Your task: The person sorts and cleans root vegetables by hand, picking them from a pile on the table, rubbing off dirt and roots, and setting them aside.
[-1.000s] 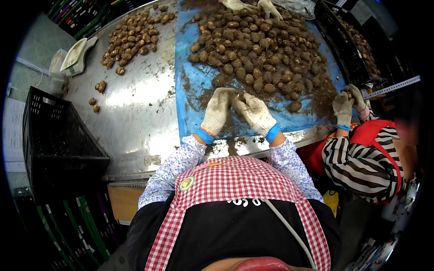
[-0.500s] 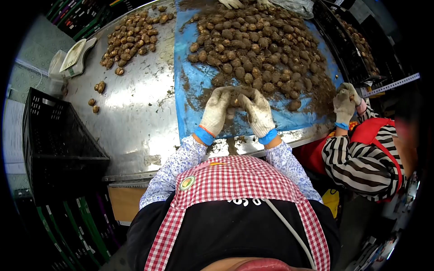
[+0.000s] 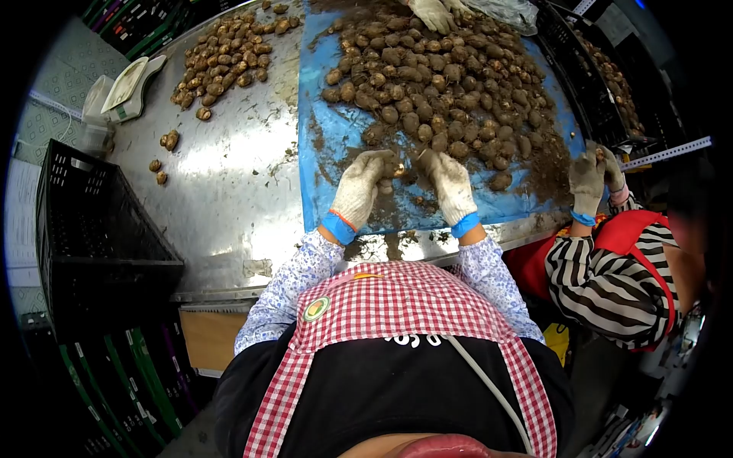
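Both my hands wear soiled white knit gloves with blue cuffs. My left hand (image 3: 363,185) is closed around a small brown taro (image 3: 398,170), whose pale end shows at the fingertips. A short gap to the right, my right hand (image 3: 449,185) has its fingers curled together; what they hold, if anything, is hidden. Beneath both hands lies a blue plastic sheet (image 3: 324,200) strewn with dirt and root fibres. Just beyond them is a large pile of hairy, soil-covered taros (image 3: 447,88).
Cleaner taros (image 3: 221,61) lie on the metal table (image 3: 229,179), near a white scale (image 3: 126,88). A black crate (image 3: 99,229) stands at left. At right are a co-worker's gloved hands (image 3: 588,179); another person's gloves (image 3: 434,11) reach in at the far side. A black crate of taros (image 3: 611,76) stands far right.
My hands, together before, have moved apart; the right shifted rightward, and a taro shows in the left. The far person's gloves have reached further over the pile.
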The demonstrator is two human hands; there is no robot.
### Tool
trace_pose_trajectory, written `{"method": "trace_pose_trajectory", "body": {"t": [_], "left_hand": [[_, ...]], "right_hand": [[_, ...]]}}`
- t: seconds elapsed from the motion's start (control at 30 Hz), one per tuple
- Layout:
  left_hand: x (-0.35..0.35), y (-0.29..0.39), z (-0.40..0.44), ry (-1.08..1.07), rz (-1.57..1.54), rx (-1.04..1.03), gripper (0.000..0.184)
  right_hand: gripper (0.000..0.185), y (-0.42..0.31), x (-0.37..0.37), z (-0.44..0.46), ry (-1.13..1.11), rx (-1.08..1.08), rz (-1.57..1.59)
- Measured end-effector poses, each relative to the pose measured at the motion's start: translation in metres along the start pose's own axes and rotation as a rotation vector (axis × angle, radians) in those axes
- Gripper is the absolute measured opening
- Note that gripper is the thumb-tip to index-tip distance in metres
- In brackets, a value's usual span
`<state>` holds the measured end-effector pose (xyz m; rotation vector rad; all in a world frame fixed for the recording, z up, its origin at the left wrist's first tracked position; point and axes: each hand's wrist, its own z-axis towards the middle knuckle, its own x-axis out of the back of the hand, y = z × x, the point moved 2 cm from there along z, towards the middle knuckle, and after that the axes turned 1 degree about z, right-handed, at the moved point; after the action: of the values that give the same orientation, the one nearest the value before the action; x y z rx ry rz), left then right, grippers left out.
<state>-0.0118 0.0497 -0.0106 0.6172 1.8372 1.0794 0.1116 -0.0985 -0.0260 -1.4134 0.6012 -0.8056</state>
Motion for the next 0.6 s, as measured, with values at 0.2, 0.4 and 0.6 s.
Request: {"method": "trace_pose_trajectory", "body": {"t": [0.2,0.4,0.6], "left_hand": [[-0.016,0.003,-0.007,0.016,0.165,-0.148,0.031],[-0.022,0.029,-0.027,0.083,0.608,-0.35,0.027],[-0.023,0.044,-0.034,-0.021,0.352,-0.292,0.032]], "right_hand": [[0.03,-0.072,-0.029,-0.012,-0.042,0.292,-0.551],[0.033,-0.065,-0.033,0.018,-0.117,0.128,-0.759],[0.038,-0.023,-0.006,0.034,-0.198,-0.265,-0.422]]}}
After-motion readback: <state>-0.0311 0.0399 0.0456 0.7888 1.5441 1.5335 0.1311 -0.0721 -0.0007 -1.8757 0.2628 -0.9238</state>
